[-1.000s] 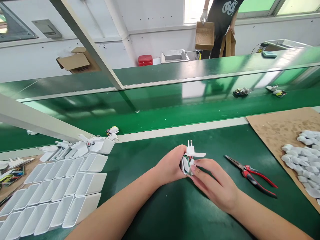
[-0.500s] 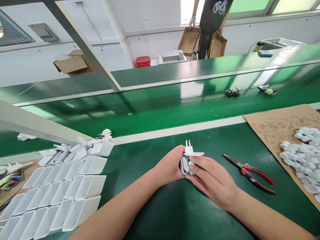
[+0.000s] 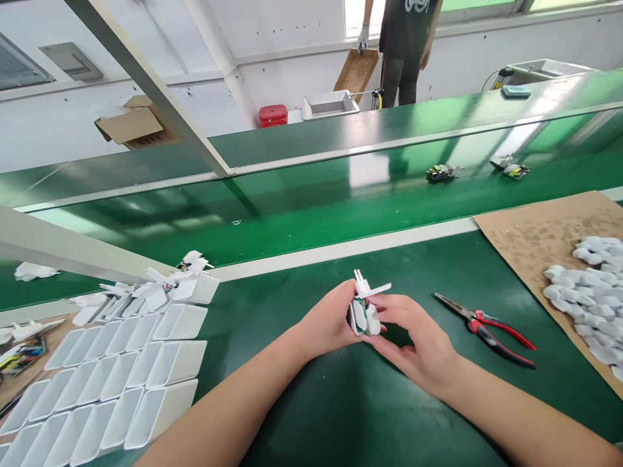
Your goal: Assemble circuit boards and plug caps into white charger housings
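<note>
Both of my hands hold one white charger plug assembly (image 3: 366, 305) over the green mat in the middle of the view. Its two round pins and white cap point up and away, and a green circuit board shows below the cap. My left hand (image 3: 331, 322) grips it from the left side. My right hand (image 3: 413, 337) cups it from the right and below, fingers curled against the board.
Red-handled pliers (image 3: 487, 322) lie to the right of my hands. Rows of empty white shells (image 3: 117, 370) fill the left, with plug parts (image 3: 160, 288) behind. Brown cardboard (image 3: 530, 240) holds several white pads (image 3: 591, 298). Boards (image 3: 440, 172) ride the green conveyor. A person (image 3: 403, 39) stands behind.
The plug assembly has tilted a little and my right fingers have curled further under it. The person at the back has shifted left with the cardboard box.
</note>
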Tool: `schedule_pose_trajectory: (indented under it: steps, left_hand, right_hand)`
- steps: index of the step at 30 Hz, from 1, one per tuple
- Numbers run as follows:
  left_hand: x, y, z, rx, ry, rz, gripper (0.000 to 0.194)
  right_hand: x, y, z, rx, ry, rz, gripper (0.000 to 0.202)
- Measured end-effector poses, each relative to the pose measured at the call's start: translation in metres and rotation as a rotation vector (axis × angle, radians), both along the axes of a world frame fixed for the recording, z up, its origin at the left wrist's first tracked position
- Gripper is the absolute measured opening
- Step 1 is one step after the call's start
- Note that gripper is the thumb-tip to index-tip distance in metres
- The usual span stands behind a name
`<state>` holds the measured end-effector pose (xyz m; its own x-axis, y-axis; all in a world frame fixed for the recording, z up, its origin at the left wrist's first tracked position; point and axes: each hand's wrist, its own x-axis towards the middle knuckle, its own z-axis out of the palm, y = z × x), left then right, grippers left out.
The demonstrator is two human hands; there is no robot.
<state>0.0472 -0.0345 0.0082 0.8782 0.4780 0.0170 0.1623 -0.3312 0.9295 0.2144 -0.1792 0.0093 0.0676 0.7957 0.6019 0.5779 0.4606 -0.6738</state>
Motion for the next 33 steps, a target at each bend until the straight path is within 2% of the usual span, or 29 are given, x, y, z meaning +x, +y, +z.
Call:
schedule_pose_trajectory:
  steps: [5,10,16,21,33]
  left_hand:
    - [-0.002,0.000,-0.003,-0.031,0.024,-0.002,0.058]
    - [-0.002,0.000,-0.004,0.033,0.056,0.053,0.060]
    - [-0.001,0.001,-0.006,0.047,0.017,0.096,0.063]
    - [-0.002,0.001,-0.004,0.014,-0.024,0.045,0.059]
    - [-0.003,0.002,-0.002,0.020,0.011,0.029,0.058]
  right_hand:
    - [0.001,0.001,0.007,0.047,-0.062,-0.016,0.054]
    - [-0.001,0.005,0.012,0.135,-0.113,-0.051,0.054]
    - [0.003,0.003,0.017,0.165,-0.123,-0.069,0.062]
    - [0.002,0.003,0.022,0.172,-0.104,-0.049,0.062]
    - [0.003,-0.001,0.021,0.131,-0.132,-0.023,0.068]
